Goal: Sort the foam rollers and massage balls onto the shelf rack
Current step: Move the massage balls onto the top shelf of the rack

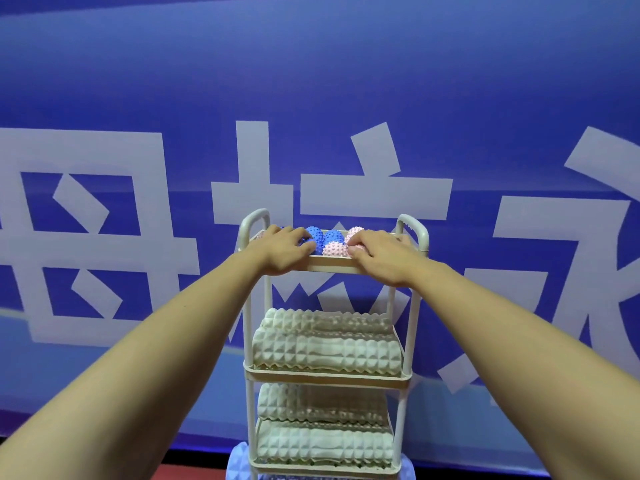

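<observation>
A white shelf rack [412,327] is seen at the lower centre of the frame, in front of a blue banner [346,81] printed with large white characters. Both hands are placed on the top tier. The left hand [282,249] is laid over the left part of the tier, its fingers curled over a blue massage ball [313,237]; whether that ball is actually gripped cannot be told. The right hand [381,252] is laid over the right part, its fingertips touching a pink massage ball [354,233]; a firm grip cannot be confirmed. Between the hands, a second blue ball [333,236] and a second pink ball [333,249] are seen lying on the tier, touching each other.

On the middle tier, two white foam rollers [325,351] are laid lengthwise, one behind the other. Two more white rollers [323,441] are laid on the lower tier. Blue rollers [239,462] are partly visible at the bottom edge of the frame, beside the rack.
</observation>
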Motion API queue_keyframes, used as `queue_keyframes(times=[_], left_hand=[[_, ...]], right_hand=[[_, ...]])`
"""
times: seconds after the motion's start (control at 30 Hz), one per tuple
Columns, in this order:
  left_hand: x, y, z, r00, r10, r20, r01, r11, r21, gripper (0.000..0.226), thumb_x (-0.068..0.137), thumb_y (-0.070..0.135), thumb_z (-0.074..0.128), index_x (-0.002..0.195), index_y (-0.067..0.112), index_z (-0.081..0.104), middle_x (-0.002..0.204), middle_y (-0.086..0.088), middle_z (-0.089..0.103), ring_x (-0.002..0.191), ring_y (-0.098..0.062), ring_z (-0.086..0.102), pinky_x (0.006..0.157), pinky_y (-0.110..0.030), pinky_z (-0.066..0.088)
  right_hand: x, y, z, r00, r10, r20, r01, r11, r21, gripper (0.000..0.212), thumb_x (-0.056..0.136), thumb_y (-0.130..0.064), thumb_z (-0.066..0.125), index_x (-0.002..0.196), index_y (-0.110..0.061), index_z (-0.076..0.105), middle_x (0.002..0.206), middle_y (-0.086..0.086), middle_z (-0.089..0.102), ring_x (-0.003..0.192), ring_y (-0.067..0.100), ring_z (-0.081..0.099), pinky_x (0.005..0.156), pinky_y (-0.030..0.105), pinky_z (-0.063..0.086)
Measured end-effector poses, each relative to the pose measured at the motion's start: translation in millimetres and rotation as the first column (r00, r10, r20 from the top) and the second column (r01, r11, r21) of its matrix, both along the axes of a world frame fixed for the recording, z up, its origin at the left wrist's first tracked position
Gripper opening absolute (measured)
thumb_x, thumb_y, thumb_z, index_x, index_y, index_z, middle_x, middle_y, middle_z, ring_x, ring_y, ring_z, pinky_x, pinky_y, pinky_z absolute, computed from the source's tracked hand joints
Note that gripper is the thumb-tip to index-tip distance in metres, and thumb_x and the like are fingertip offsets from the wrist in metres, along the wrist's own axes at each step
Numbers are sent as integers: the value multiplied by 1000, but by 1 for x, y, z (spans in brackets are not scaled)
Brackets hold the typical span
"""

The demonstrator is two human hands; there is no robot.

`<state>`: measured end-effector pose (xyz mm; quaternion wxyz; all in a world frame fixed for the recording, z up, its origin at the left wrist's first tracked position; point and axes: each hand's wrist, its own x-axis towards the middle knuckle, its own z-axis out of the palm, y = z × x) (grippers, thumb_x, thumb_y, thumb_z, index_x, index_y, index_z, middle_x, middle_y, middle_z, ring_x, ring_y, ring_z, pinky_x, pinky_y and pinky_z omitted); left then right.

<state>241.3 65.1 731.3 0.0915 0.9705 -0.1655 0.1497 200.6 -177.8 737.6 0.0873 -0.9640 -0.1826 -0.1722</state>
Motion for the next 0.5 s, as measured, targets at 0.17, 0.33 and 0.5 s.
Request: queue_keyframes(times=[0.17, 0.33, 0.5], left_hand=[[-6, -1, 0, 997, 60, 49, -62, 997, 40, 55, 103, 55, 28, 153, 33, 35, 147, -6, 37, 136, -25, 29, 113, -48, 30], [-15, 2, -3, 996, -19, 92, 0, 980, 197, 46, 107, 40, 23, 144, 21, 41, 158, -6, 38, 133, -28, 39, 111, -48, 36], [-20, -1, -10, 976, -4, 220, -15, 996, 85, 54, 106, 48, 20, 146, 23, 46, 147, -5, 53, 128, -23, 50, 101, -40, 44]], right_hand=[[-3, 5, -7, 996, 22, 84, -18, 999, -47, 48, 105, -52, 26, 136, -29, 54, 136, -3, 59, 117, 17, 53, 97, 43, 39], [1, 6, -10, 993, 1, 114, 3, 999, -33, 56, 103, -60, 25, 146, -31, 47, 140, -1, 58, 119, 23, 55, 83, 35, 34], [-2, 6, -10, 995, 1, 104, 1, 1000, -21, 58, 102, -62, 26, 151, -34, 41, 146, -1, 54, 127, 24, 52, 94, 39, 39]])
